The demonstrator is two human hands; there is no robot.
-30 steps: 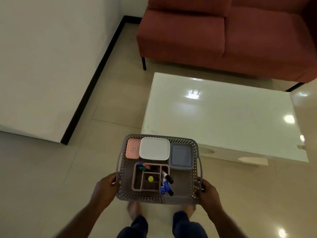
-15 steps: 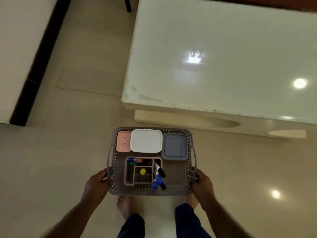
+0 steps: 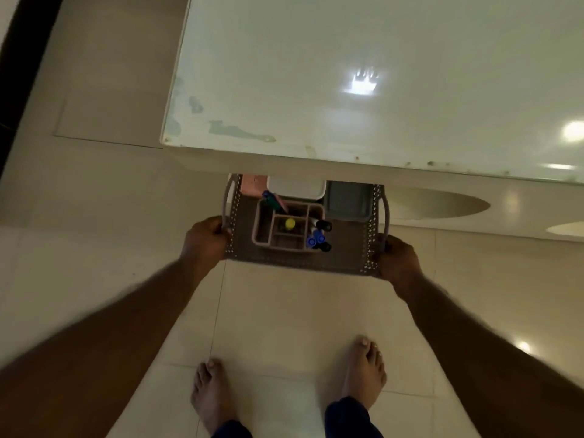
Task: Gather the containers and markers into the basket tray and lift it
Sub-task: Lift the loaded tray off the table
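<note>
A grey perforated basket tray [image 3: 347,259] is held low over the floor, its far end hidden under the white table's edge. My left hand [image 3: 203,240] grips its left handle and my right hand [image 3: 399,259] grips its right handle. Inside sit a pink divided organiser [image 3: 265,230] with several markers [image 3: 317,240] and a yellow-capped item [image 3: 289,223]. Behind it lie a pink container [image 3: 252,184], a white-lidded container [image 3: 297,188] and a grey-lidded container [image 3: 347,200], each partly hidden by the table.
A glossy white low table [image 3: 363,74] fills the upper view, its front edge right above the basket. Beige floor tiles [image 3: 284,311] lie below, with my bare feet [image 3: 210,393] near the bottom. A dark skirting strip [image 3: 19,74] runs at the far left.
The basket has gone forward and down, its far end now under the table edge. My view has tilted further down, bringing both feet into sight. Both hands keep their grip on the handles.
</note>
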